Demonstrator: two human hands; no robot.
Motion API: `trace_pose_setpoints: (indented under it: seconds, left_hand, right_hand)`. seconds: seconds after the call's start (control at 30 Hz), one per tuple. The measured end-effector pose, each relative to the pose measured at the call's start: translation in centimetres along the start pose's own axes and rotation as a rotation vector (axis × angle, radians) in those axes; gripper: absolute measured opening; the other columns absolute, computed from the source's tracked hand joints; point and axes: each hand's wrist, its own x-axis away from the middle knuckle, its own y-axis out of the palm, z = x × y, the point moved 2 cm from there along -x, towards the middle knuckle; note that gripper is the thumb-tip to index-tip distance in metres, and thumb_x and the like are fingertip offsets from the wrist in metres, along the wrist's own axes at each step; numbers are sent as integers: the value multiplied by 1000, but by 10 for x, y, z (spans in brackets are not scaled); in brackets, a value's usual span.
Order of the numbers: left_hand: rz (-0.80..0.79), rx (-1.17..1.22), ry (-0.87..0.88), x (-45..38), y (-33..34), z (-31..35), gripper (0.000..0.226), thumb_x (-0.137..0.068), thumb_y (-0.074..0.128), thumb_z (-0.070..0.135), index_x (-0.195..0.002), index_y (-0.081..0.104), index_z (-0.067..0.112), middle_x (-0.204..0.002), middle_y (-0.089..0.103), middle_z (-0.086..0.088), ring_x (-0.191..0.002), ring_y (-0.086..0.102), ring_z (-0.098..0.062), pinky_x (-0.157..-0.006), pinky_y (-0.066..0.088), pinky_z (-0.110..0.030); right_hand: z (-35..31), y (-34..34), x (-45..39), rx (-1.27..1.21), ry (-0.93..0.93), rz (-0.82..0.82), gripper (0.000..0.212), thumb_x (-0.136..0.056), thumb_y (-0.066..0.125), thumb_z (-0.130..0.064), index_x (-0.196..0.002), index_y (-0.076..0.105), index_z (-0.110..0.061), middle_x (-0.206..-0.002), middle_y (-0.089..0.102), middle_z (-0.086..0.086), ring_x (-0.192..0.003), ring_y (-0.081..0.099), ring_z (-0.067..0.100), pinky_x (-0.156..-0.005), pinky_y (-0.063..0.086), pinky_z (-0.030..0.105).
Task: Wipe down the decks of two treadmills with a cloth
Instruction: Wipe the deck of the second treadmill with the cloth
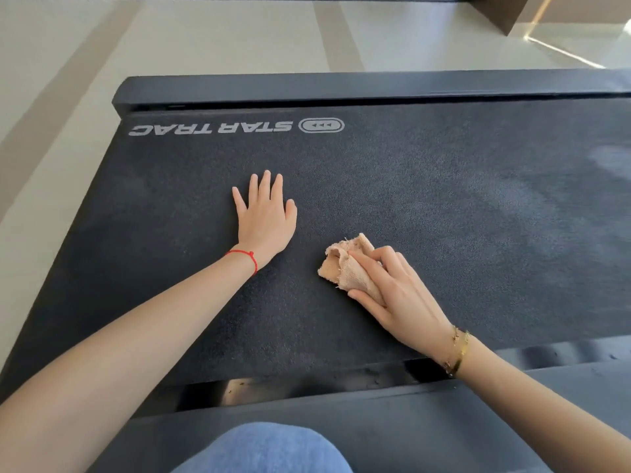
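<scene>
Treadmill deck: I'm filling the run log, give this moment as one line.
right hand grips cloth on treadmill deck | left hand rests flat on deck | wiping underway

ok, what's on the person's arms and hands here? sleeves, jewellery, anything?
No sleeves in view: both forearms are bare up to the frame edge. The left hand has a thin red string bracelet with a small knot at the wrist. The right hand has a thin gold chain bracelet at the wrist. No gloves, no rings visible, no watch.

floor (211,39): pale, glossy, banded | brown panel (505,11): top right
</scene>
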Motion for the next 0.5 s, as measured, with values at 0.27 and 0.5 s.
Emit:
trace_pose_setpoints:
  seconds: [0.27,0.5]
  left_hand:
    - [-11,6,-27,18,7,33,64,-103,27,43,-158,12,13,-166,7,-9,-153,0,-29,-120,-1,-60]
    - [37,-31,-49,20,11,37,64,-102,26,44,-157,14,14,-165,10,-8,-153,3,-27,-121,1,-57]
  right_hand:
    - [36,-22,-22,41,13,-21,52,-98,49,-38,-140,46,-7,-107,46,4,-95,51,26,-95,41,35]
    - [20,-18,22,-65,-116,-112,53,-99,41,-52,-138,48,-17,-111,47,0,-96,51,20,-92,44,34]
